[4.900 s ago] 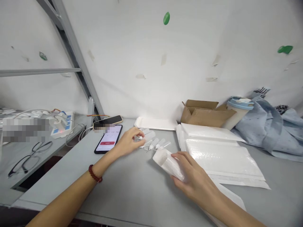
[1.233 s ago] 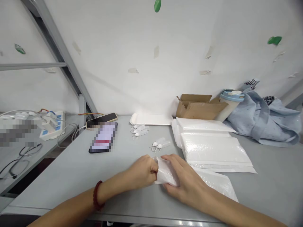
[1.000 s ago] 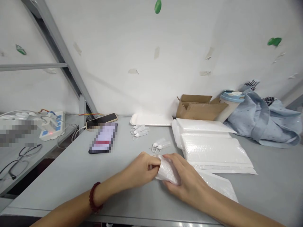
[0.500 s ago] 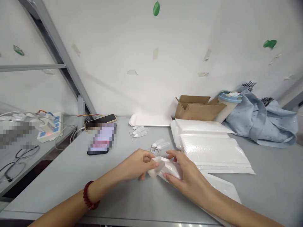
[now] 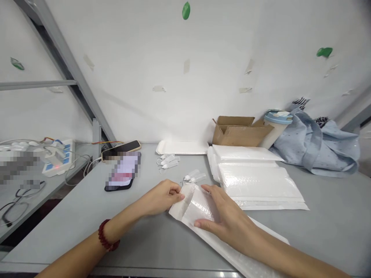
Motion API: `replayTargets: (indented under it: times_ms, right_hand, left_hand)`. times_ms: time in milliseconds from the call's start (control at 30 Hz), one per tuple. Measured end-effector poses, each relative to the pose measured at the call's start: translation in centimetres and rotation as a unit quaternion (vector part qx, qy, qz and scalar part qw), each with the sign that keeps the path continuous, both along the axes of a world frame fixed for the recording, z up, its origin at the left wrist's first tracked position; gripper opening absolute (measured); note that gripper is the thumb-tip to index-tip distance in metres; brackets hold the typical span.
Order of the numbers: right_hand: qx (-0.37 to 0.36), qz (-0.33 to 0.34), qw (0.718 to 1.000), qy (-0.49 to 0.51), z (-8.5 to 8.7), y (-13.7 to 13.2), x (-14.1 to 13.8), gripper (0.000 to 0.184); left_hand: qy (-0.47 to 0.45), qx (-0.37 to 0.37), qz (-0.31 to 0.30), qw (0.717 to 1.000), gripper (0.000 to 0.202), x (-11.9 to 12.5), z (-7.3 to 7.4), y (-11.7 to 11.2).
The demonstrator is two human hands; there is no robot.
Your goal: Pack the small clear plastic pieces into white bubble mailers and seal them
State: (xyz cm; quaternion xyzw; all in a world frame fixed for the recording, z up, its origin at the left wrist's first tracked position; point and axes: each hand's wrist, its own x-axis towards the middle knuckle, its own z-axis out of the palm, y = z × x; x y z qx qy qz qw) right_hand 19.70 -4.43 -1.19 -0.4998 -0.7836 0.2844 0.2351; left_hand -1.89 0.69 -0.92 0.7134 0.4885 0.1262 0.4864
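A white bubble mailer lies slantwise on the grey table in front of me, its far end opened out into a flap. My left hand pinches the corner of that flap between thumb and fingers. Across the mailer's body lies my right hand, gripping it with the thumb near one edge and the fingers near the other; the palm hides part of the mailer. Just beyond the flap are small clear tubes with white caps and thin loops. More such tubes lie farther back to the left.
Stacked white bubble mailers lie to the right, another mailer by the wall. Behind stand an open cardboard box, a lidded cup and a blue cloth bag. Two phones and a power strip are left.
The mailer's end, earlier curled up between my hands, is now flatter with its flap spread out. My left hand has shifted slightly left with the flap, and my right hand lies flatter.
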Motion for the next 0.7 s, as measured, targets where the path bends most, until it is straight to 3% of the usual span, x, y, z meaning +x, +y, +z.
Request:
replayTargets:
  times_ms: [133,333,533,700]
  right_hand:
    - [-0.075,-0.026,0.995,0.061,0.6,0.6,0.3,0.046]
    - [-0.218,0.014,0.960,0.176,0.9,1.5,0.4,0.033]
    - [-0.267,-0.013,0.932,0.245,0.7,1.8,0.3,0.022]
    - [-0.238,-0.050,0.930,0.275,0.8,2.2,0.4,0.013]
  left_hand:
    - [-0.028,0.032,0.019,0.999,0.027,-0.1,-0.1,0.2]
    - [-0.135,-0.023,0.048,0.989,0.028,0.6,-0.3,0.0]
    - [-0.212,-0.102,0.128,0.963,0.036,1.4,0.2,-0.6]
    - [-0.255,-0.226,0.043,0.939,0.038,1.2,0.6,-0.9]
